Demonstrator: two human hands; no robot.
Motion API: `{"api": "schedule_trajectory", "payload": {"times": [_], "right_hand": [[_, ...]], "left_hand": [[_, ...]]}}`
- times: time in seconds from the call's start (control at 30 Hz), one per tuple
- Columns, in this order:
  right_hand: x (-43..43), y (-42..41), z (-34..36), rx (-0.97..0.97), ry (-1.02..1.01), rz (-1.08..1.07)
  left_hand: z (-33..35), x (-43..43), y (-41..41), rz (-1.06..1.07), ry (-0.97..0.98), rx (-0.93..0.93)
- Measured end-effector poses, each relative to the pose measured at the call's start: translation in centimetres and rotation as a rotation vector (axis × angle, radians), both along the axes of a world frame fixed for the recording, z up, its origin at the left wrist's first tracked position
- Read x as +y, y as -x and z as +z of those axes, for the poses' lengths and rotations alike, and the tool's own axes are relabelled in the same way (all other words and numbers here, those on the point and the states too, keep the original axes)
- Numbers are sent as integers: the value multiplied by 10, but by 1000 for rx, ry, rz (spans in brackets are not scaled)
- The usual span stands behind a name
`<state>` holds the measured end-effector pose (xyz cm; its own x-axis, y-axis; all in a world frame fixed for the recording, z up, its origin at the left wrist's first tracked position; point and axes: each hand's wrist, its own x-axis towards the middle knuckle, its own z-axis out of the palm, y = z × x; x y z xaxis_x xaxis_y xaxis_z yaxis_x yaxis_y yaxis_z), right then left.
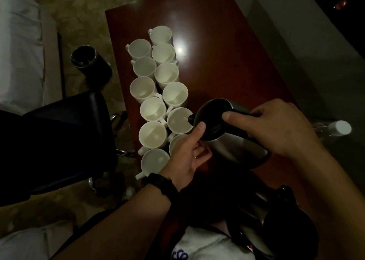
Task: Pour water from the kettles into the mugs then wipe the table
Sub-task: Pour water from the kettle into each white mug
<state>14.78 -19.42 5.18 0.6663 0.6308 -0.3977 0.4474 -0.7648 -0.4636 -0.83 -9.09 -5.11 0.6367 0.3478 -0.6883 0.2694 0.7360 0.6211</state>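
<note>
The kettle [233, 147] is tipped, its long axis running across the table [227, 52] toward the left edge. Its spout dips over a white mug [178, 122] in the double row of mugs [145, 67] along that edge. It has a steel body, a black lid and a black handle. The right hand [276, 125] wraps the handle. The left hand [187, 151] cups the front, thumb on the lid. A second kettle [276, 220] stands near the near edge.
</note>
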Motion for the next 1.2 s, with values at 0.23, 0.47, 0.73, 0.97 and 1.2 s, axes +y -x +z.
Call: {"api": "schedule_trajectory", "payload": {"times": [0.23, 0.47, 0.73, 0.97, 1.2], "right_hand": [[-3, 2, -2, 10, -35, -1], [-10, 3, -10, -2, -110, -44], [-23, 10, -16, 48, -327, -187], [-29, 30, 1, 132, -500, -371], [-16, 65, 23, 151, -658, -465]], "left_hand": [[-2, -1, 2, 5, -9, 5], [0, -1, 1, -7, -73, 14], [18, 11, 1, -94, -286, -54], [38, 38, 6, -142, -365, -113], [65, 65, 13, -173, -418, -221]]}}
